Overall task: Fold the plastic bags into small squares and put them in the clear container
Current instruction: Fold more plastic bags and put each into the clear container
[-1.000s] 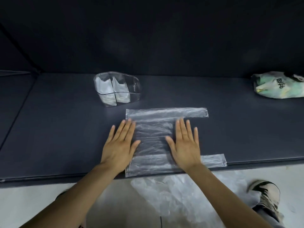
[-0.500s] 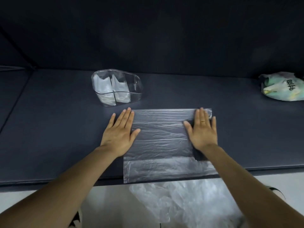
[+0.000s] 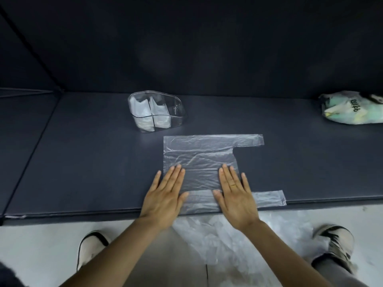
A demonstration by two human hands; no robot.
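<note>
Head view: straight, lightly spread fingers (image 3: 227, 174) of the right hand (image 3: 236, 195) and left hand (image 3: 165, 196) press flat on a clear plastic bag (image 3: 200, 156) at the dark bench (image 3: 83, 162) front edge; the clear container (image 3: 156, 113), holding folded bags (image 3: 151, 112), stands just behind.

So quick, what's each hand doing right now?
Left hand: open, fingers straight, pressing flat on the plastic bag.
Right hand: open, also flat on it.
</note>
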